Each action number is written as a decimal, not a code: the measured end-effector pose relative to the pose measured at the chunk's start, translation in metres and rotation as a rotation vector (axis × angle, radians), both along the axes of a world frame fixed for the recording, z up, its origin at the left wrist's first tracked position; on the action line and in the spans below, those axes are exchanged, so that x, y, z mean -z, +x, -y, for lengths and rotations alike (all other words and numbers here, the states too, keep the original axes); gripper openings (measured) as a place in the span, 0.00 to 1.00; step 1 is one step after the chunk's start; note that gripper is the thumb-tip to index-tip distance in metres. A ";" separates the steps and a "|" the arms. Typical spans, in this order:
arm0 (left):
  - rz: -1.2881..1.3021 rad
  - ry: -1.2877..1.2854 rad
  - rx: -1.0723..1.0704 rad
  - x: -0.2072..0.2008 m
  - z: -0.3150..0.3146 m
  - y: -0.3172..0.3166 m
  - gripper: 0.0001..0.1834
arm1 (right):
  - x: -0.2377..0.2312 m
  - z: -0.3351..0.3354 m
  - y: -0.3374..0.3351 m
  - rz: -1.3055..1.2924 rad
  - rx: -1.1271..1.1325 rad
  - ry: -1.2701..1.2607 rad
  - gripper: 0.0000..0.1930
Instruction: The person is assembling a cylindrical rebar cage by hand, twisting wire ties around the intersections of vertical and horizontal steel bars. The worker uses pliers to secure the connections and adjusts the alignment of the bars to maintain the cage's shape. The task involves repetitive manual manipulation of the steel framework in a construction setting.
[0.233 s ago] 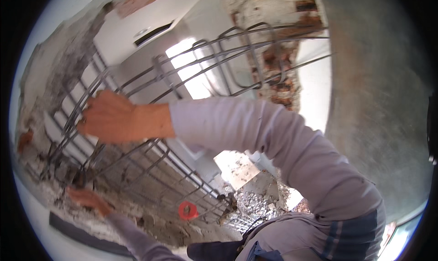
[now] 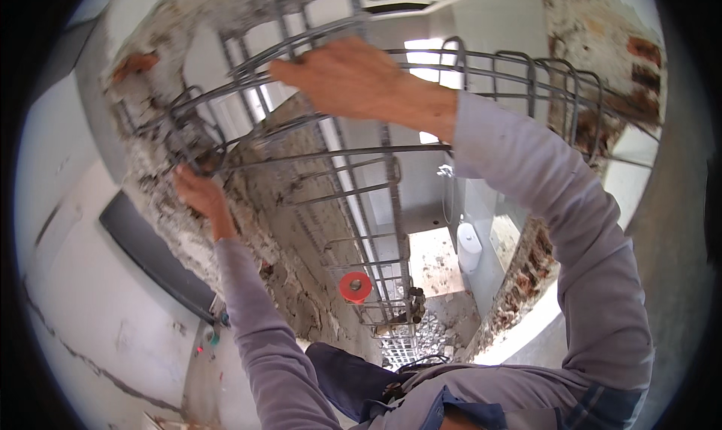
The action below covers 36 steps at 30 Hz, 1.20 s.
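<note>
Two grey sleeves reach up to a long cage of steel rebar (image 2: 301, 157) tied with rectangular stirrups. My right hand (image 2: 346, 80) is closed over the cage's upper bars, its fingers curled down around them. Lower and to the left, my left hand (image 2: 201, 193) reaches up to the broken wall edge (image 2: 162, 197), close beneath the cage's left end. Its fingers look stretched out rather than wrapped, though the fingertips are partly hidden against the masonry. The bars' left end (image 2: 192, 140) sits in a rough pocket of the wall.
A second, upright rebar cage (image 2: 368, 234) runs down below my hands, with a round red object (image 2: 355, 286) beside it. Rubble (image 2: 432, 332) lies far below. Broken brickwork (image 2: 526, 279) and a white toilet (image 2: 468, 247) appear to the right. A dark panel (image 2: 154, 253) is at left.
My view has swung, so the cage and both hands appear farther right and higher. The right hand stays on the bars; the left remains by the cage's wall end.
</note>
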<state>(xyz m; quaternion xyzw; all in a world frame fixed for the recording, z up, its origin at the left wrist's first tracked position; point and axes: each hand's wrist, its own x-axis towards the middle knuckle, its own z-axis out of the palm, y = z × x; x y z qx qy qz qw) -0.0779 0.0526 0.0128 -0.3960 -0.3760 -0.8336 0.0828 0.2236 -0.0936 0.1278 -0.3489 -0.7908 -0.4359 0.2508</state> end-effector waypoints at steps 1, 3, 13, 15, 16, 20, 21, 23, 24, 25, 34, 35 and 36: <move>-0.023 0.050 -0.051 -0.005 0.007 -0.012 0.26 | -0.004 0.007 -0.005 -0.018 -0.031 -0.005 0.16; -0.074 0.005 -0.153 -0.010 0.018 -0.017 0.26 | -0.004 0.005 -0.010 -0.049 -0.069 0.024 0.13; -0.133 0.054 -0.124 -0.011 0.021 -0.018 0.21 | -0.001 0.002 -0.010 0.027 -0.008 0.155 0.12; -0.145 0.060 -0.166 -0.007 0.014 -0.023 0.21 | 0.000 0.009 -0.020 0.018 0.001 0.228 0.12; -0.142 0.038 -0.140 -0.008 0.013 -0.026 0.21 | -0.002 0.012 -0.021 0.056 -0.038 0.341 0.13; -0.125 0.022 -0.157 -0.004 0.014 -0.029 0.20 | -0.015 0.018 -0.066 0.120 -0.373 0.414 0.09; -0.116 0.042 -0.153 -0.006 0.016 -0.027 0.21 | -0.017 0.016 -0.088 0.098 -0.397 0.296 0.09; -0.110 0.042 -0.162 -0.005 0.020 -0.030 0.21 | -0.022 -0.001 -0.137 0.072 -0.367 0.197 0.08; -0.102 0.025 -0.160 -0.005 0.017 -0.027 0.21 | -0.029 -0.015 -0.157 0.082 -0.297 0.215 0.08; -0.096 0.011 -0.155 -0.006 0.013 -0.024 0.21 | -0.041 -0.030 -0.173 0.050 -0.190 0.115 0.08; -0.096 0.181 -0.422 -0.013 0.012 -0.028 0.20 | -0.045 -0.048 -0.194 -0.093 -0.333 -0.092 0.09; -0.107 0.110 -0.303 -0.012 0.017 -0.028 0.21 | -0.044 -0.050 -0.192 -0.061 -0.318 -0.080 0.09; -0.119 0.039 -0.184 -0.007 0.023 -0.030 0.21 | -0.042 -0.051 -0.188 -0.029 -0.303 -0.068 0.09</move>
